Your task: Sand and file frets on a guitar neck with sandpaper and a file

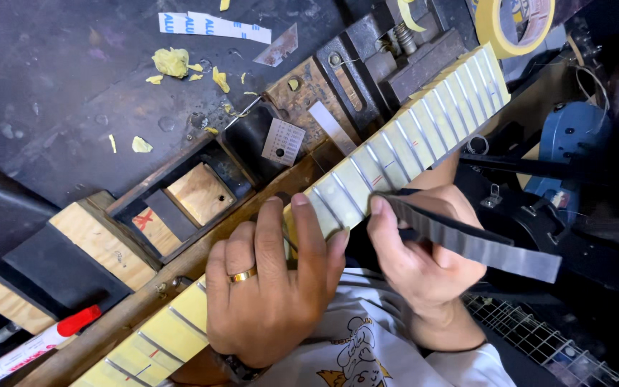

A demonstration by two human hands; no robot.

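**Fret dressing on a taped fingerboard**

The grip of the right hand (pixel 424 258) is closed around a long, flat grey file (pixel 467 240), forefinger stretched along its top edge; the file tip rests on the guitar neck (pixel 367 179). The left hand (pixel 274 287) lies palm down across the neck, fingers together and pressed flat, clamped on nothing, steadying the work. A gold ring (pixel 242 275) sits on one finger.

The neck runs diagonally across the surface (pixel 51 107), from lower left to upper right, its far end near a metal vise (pixel 388 57). Pale yellow masking tape covers the wood between the frets, leaving only thin bright metal fret strips exposed.

Step in hand, by judgement: filing one fret near the file tip. The next move calls for short, light strokes kept on the metal and off the tape.

Nearby: a roll of masking tape (pixel 514 21), crumpled tape scraps (pixel 172 61), a red-capped marker (pixel 37 344), wooden blocks (pixel 198 193).
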